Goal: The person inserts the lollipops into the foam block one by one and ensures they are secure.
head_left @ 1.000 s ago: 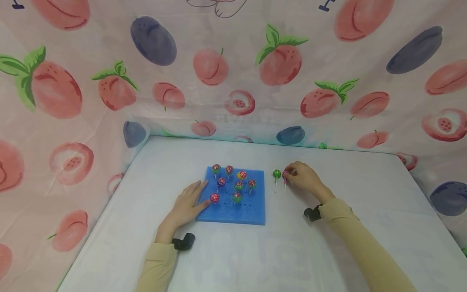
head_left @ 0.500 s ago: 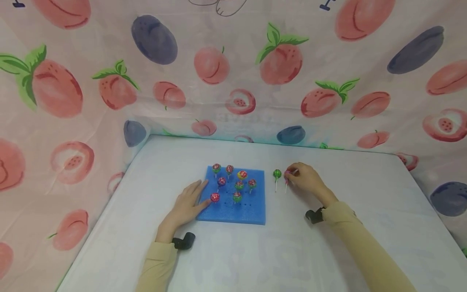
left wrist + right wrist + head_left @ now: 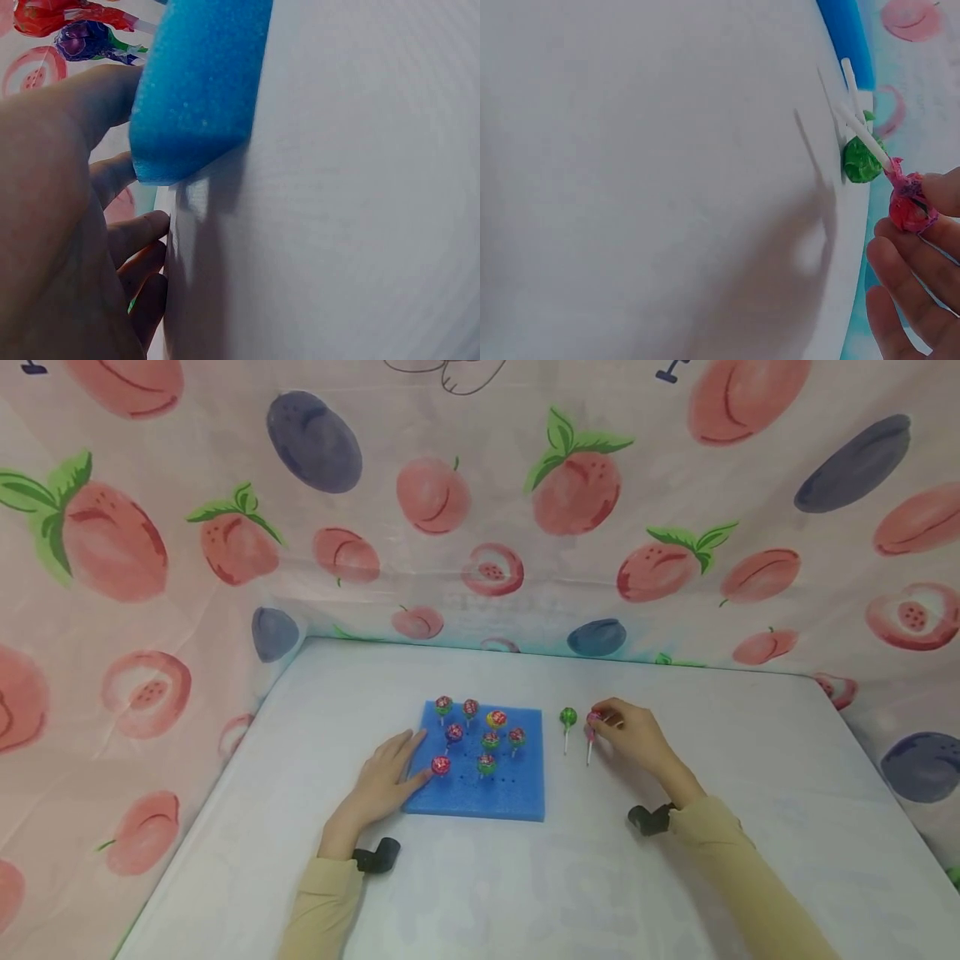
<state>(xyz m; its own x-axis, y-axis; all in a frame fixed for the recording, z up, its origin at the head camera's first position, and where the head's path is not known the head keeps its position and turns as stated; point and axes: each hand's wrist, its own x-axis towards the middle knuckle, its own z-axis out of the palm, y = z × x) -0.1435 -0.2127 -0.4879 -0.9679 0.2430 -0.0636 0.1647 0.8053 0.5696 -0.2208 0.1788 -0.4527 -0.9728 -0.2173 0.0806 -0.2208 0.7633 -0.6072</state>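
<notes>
My right hand [image 3: 637, 739] pinches a pink-wrapped lollipop [image 3: 910, 210] by its candy head, between thumb and fingers. The white stick points away from the hand, and in the right wrist view the lollipop appears raised off the table. Just left of it a green lollipop [image 3: 567, 717] lies on the table. My left hand [image 3: 381, 781] rests at the left edge of a blue foam board [image 3: 517, 804], fingers extended, thumb on the board near a red lollipop [image 3: 441, 765]. Several lollipops stand upright in the board, including a yellow-and-red one [image 3: 497, 720] and a purple one [image 3: 454, 732].
The white table [image 3: 480, 893] runs back to a fruit-print cloth [image 3: 510, 627] at the rear and left. Small dark holes show in the board's surface around the standing lollipops. A black wrist camera [image 3: 651, 820] sits at the right cuff.
My right hand has shifted slightly right and toward me, and the pink lollipop has come with it, away from the green one. The left hand and board stay put.
</notes>
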